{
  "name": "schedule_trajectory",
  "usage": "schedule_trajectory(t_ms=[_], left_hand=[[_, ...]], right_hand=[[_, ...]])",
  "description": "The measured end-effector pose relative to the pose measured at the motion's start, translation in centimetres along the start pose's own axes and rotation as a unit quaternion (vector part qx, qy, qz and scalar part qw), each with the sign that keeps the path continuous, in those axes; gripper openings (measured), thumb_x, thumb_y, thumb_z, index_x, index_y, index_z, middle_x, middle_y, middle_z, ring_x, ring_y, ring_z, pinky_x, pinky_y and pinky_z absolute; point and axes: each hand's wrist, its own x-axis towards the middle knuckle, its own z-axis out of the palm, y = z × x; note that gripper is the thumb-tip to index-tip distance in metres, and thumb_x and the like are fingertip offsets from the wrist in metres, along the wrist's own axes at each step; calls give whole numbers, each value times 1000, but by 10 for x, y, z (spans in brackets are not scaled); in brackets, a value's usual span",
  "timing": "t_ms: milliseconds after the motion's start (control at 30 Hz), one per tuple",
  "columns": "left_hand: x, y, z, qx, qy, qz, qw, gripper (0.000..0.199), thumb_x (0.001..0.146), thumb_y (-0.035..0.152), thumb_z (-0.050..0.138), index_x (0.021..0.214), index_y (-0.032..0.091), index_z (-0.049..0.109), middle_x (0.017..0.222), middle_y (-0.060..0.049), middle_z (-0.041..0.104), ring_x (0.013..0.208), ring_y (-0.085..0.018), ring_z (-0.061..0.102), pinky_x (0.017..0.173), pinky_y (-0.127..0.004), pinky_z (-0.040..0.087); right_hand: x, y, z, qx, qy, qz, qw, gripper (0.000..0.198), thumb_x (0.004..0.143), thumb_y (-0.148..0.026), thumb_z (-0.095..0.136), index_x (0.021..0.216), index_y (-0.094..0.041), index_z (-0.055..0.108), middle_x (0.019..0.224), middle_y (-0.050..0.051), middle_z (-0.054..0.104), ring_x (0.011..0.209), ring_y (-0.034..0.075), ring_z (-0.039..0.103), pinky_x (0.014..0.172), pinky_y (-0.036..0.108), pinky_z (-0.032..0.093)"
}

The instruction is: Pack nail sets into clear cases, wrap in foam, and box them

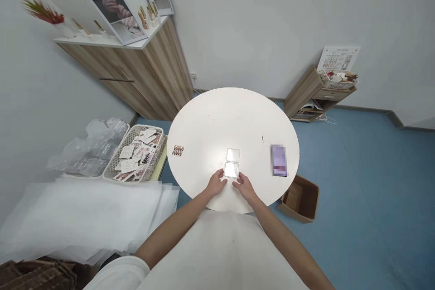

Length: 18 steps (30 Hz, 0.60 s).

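Note:
An opened clear plastic case [232, 170] lies flat on the white oval table [200, 122], with its lid half folded back away from me. My left hand [216, 183] rests at the case's lower left corner, fingers and thumb apart. At the lower right corner is my right hand [244, 186], also with its fingers spread. Fingertips of both hands are at the case's edges; whether they press on it I cannot tell. Off to the left lies a small set of brown press-on nails [177, 150]. A blurred purple packet [279, 160] lies to the right.
A small gold-brown piece [263, 139] lies above the packet. Beside the table's left edge stands a white basket [159, 158] of nail cards, near clear plastic boxes [97, 145] and white sheets [84, 213]. A cardboard box [301, 199] sits on the floor at right.

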Motion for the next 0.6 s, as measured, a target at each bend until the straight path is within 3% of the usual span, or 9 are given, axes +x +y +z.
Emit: schedule_trajectory(t_ms=[200, 333, 467, 600], left_hand=[[-9, -1, -11, 120, -38, 39, 991, 57, 68, 22, 58, 122, 17, 40, 127, -13, 44, 117, -24, 41, 96, -37, 32], [-22, 6, -37, 229, -66, 73, 968, 54, 69, 29, 55, 120, 17, 44, 126, -11, 45, 117, -24, 40, 99, -36, 28], [-34, 14, -90, 301, -130, 93, 940, 50, 67, 34, 55, 116, 23, 48, 121, -6, 50, 113, -23, 44, 96, -34, 31], [-37, 22, -161, 384, -154, 66, 908, 50, 61, 36, 61, 109, 24, 53, 112, -8, 56, 105, -27, 49, 89, -35, 35]], right_hand=[[-3, 1, -13, -33, -61, 12, 998, 73, 64, -35, 61, 129, -21, 32, 135, 10, 32, 120, 24, 38, 90, 35, 38], [-5, 6, -12, -84, -40, -11, 996, 67, 66, -33, 59, 127, -22, 34, 131, 9, 36, 116, 23, 41, 91, 37, 38], [-13, 4, -1, -151, 8, -79, 985, 54, 69, -30, 52, 121, -24, 40, 121, 7, 43, 104, 20, 49, 87, 36, 41], [-23, -15, 18, -177, -5, -110, 978, 46, 72, -30, 48, 118, -30, 42, 116, 4, 47, 91, 17, 55, 79, 34, 45]])
